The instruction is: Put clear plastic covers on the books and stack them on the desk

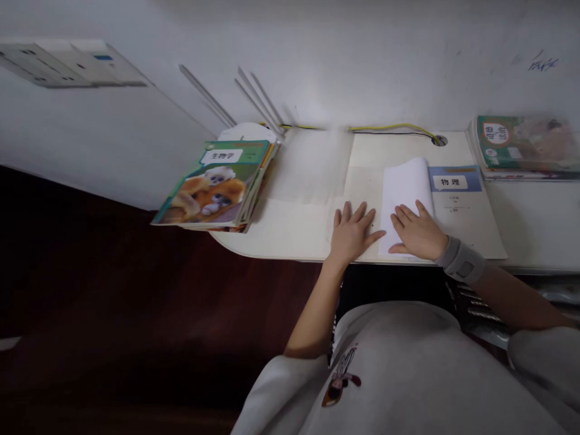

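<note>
A physics textbook [466, 223] with a blue band across its top lies on the white desk. Over its left part rests a white sheet [405, 181], curled at the top edge; whether it is loose paper or a folded cover I cannot tell. My right hand [417, 232], with a grey band on the wrist, presses flat on this sheet, fingers spread. Left of the sheet, my left hand [352, 234] lies palm down with fingers apart, its thumb near the sheet's edge. A see-through, film-like sheet [312, 166] spreads across the desk beyond the left hand.
A stack of books topped by a biology textbook [217, 187] stands at the desk's left end. More books [525, 145] are piled at the right. A yellow cable [394, 127] runs along the wall to a desk hole [439, 141]. Sockets [72, 63] are on the wall.
</note>
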